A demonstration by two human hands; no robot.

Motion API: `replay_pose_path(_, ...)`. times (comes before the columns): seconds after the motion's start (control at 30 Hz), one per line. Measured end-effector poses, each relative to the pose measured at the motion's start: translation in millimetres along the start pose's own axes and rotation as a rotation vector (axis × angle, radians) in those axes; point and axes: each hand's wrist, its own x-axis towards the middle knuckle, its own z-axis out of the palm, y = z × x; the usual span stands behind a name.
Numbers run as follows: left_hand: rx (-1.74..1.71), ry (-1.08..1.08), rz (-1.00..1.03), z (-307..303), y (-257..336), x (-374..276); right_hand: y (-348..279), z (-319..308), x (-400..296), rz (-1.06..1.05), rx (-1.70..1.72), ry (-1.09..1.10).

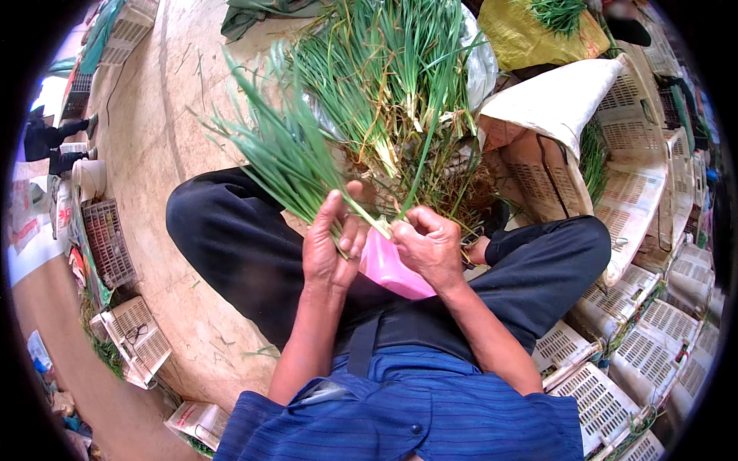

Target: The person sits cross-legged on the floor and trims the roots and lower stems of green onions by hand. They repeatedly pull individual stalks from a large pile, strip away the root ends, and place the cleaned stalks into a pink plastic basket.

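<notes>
My left hand (334, 239) is closed around a bundle of green garlic chives (288, 155), whose leaves fan out to the upper left. With thumb and forefinger, my right hand (428, 239) pinches a chive stalk (424, 155) near the bundle's pale lower ends. Under both hands, between my legs, is a pink plastic stool or tub (392, 271), partly covered. Just beyond lies a large heap of chives (386, 75), roots towards me. Loose brown trimmings (455, 178) are strewn between the heap and my hands.
A white-covered plastic crate (542, 167) stands at the right, beside more stacked crates (657, 334). Chives rest on a yellow sack (536, 34) at the back. Along the left are a dark crate (108, 242) and a pale crate (135, 340). Another person's legs (60, 138) show far left.
</notes>
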Motion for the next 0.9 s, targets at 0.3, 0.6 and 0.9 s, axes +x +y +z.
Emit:
replay_pose_path(0.3,-0.026,-0.151,0.000,-0.4,9.6,2.5,7.8,-66.9,-11.5,-0.079,-0.886,-0.236)
replay_pose_path(0.6,0.165,0.109,0.041,4.2,-3.2,3.1,-53.9,14.3,22.7,-0.509,-0.570,-0.248)
replay_pose_path(0.9,0.192,0.289,0.116,-2.6,0.7,20.8,0.2,-32.8,153.7,-0.258,-0.581,0.128)
